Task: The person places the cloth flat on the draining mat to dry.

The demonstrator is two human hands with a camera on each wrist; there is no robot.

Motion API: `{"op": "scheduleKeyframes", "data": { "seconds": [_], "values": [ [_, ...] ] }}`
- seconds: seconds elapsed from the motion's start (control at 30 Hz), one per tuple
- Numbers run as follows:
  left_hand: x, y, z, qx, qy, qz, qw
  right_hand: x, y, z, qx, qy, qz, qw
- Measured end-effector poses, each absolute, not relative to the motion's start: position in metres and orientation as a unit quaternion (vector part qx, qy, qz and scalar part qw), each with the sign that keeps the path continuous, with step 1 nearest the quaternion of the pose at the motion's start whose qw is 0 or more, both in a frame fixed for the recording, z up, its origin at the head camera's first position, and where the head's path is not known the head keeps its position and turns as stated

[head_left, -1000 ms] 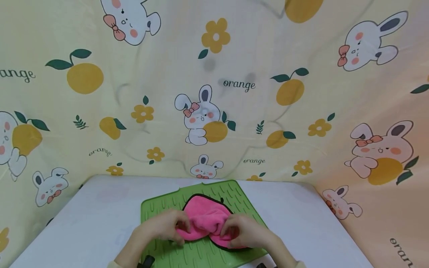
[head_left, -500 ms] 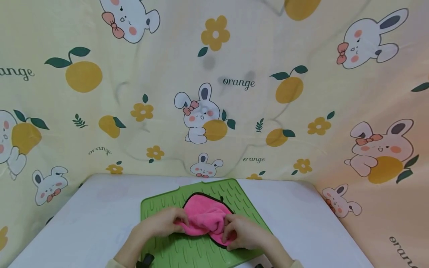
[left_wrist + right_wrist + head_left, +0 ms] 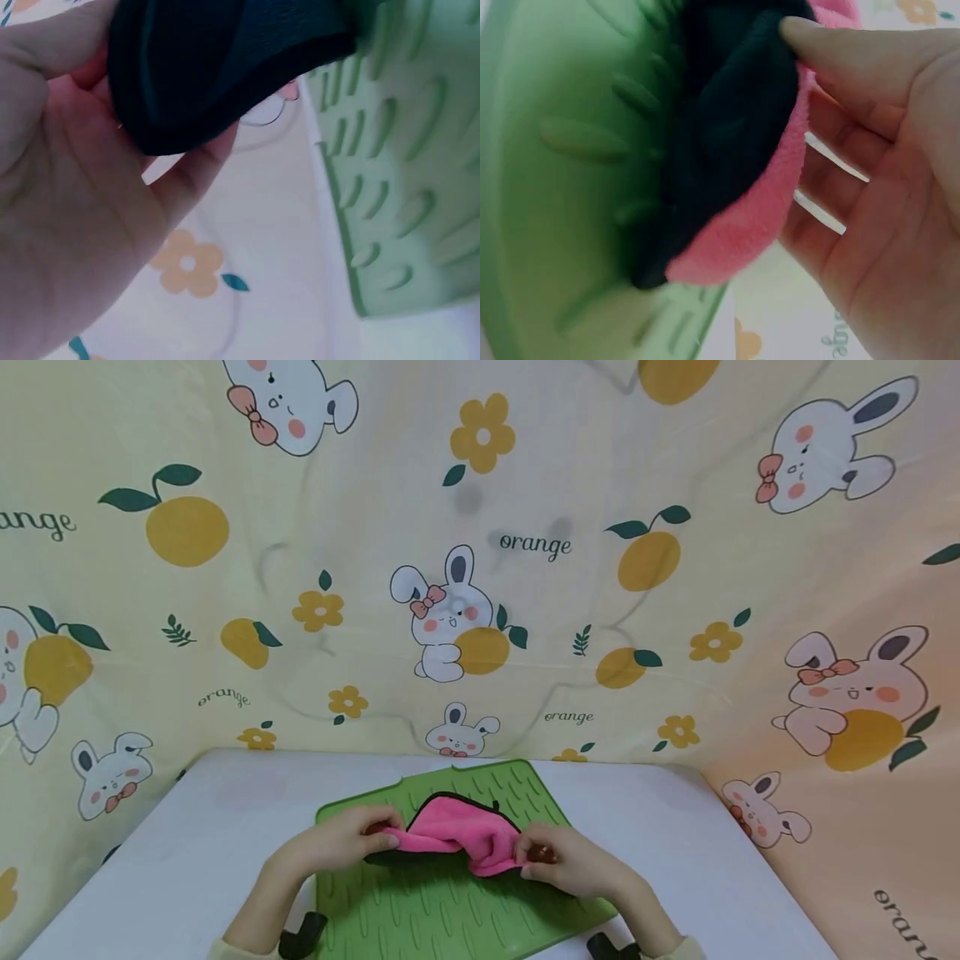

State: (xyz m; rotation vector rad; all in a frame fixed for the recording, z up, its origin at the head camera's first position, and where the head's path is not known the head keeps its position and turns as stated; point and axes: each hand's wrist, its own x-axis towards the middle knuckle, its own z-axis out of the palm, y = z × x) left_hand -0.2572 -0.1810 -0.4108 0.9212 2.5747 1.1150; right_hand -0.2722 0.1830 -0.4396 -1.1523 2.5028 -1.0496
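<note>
A pink plush cloth (image 3: 453,818) with black edging and a small black loop on its far edge is held over a green ridged mat (image 3: 420,918). Its near side is lifted and bunched, with a twisted fold right of the middle. My left hand (image 3: 341,839) pinches the near left edge. In the left wrist view the cloth's dark underside (image 3: 225,75) hangs from those fingers. At the near right edge, my right hand (image 3: 570,860) pinches the cloth. The right wrist view shows the thumb on the dark underside (image 3: 727,135), fingers behind the pink side.
The mat lies tilted on a white table (image 3: 187,860), with a notched far edge. A cream curtain (image 3: 570,468) printed with rabbits and oranges surrounds the table's back and sides. A black wrist-worn piece (image 3: 303,935) shows below the left forearm, and another (image 3: 611,947) by the right.
Both hands have raised the cloth's near edge up and away from the mat, baring more green. The left hand has moved slightly left, and the cloth's dark underside now shows.
</note>
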Motion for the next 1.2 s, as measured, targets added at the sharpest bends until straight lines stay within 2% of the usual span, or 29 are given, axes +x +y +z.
{"op": "scheduleKeyframes", "data": {
  "seconds": [0.17, 0.43, 0.6, 0.77, 0.93, 1.2],
  "values": [
    [-0.254, -0.194, -0.403, 0.296, 0.871, 0.377, 0.112, -0.277, 0.199, -0.432, -0.342, 0.857, -0.383, 0.036],
    [-0.252, -0.212, -0.401, 0.284, 0.874, 0.372, 0.128, -0.284, 0.232, -0.427, -0.290, 0.867, -0.405, 0.017],
    [-0.257, -0.216, -0.404, 0.257, 0.896, 0.351, 0.089, -0.288, 0.236, -0.433, -0.275, 0.870, -0.408, 0.012],
    [-0.264, -0.211, -0.418, 0.227, 0.921, 0.314, 0.046, -0.290, 0.230, -0.441, -0.270, 0.881, -0.387, 0.031],
    [-0.266, -0.203, -0.430, 0.231, 0.931, 0.280, 0.038, -0.290, 0.225, -0.447, -0.280, 0.888, -0.360, 0.056],
    [-0.265, -0.193, -0.423, 0.225, 0.916, 0.330, 0.046, -0.281, 0.217, -0.431, -0.282, 0.900, -0.331, 0.006]
  ]
}}
